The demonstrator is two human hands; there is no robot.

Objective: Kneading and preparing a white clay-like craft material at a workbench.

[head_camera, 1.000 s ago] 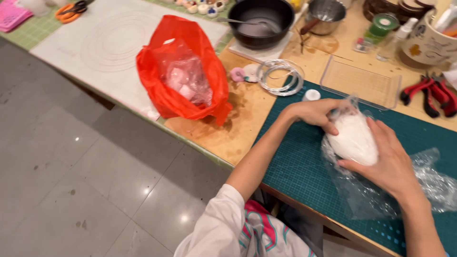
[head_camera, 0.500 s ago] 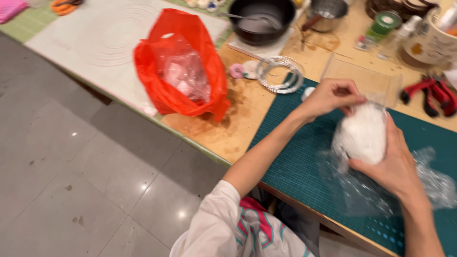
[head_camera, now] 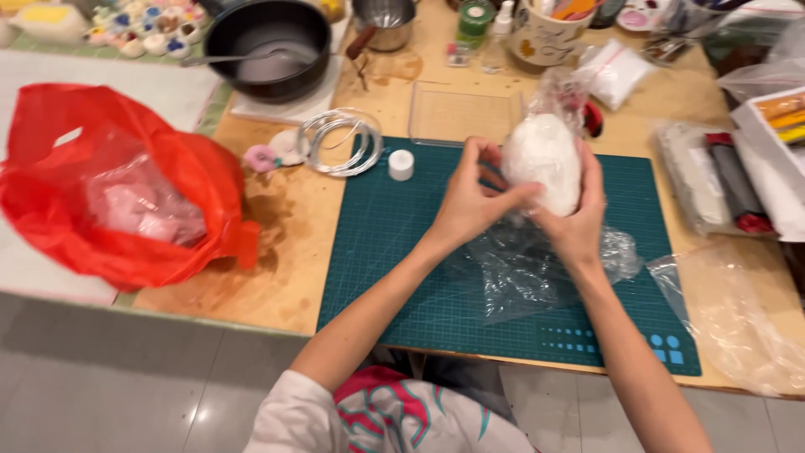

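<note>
The white lump [head_camera: 543,162] is a rounded, egg-shaped mass, matte and slightly rough, wrapped in thin clear plastic [head_camera: 537,268] that bunches above it and trails crumpled below onto the green mat [head_camera: 394,252]. It is held up above the mat, near the mat's far edge, between both hands. The left hand [head_camera: 470,197] pinches its near side with curled fingers, thumb pressed against the lump. The right hand [head_camera: 580,214] cups it from the right and below, fingers closed around it.

Half a second ago the lump sat lower and nearer the mat's right side, with the left hand stretched out away from it toward a small white cap [head_camera: 401,164]. Now that hand is back on the lump, and the lump stands more upright. The red bag [head_camera: 117,184] lies left on the table [head_camera: 277,252], unmoved, beside a wire coil [head_camera: 340,143].
</note>
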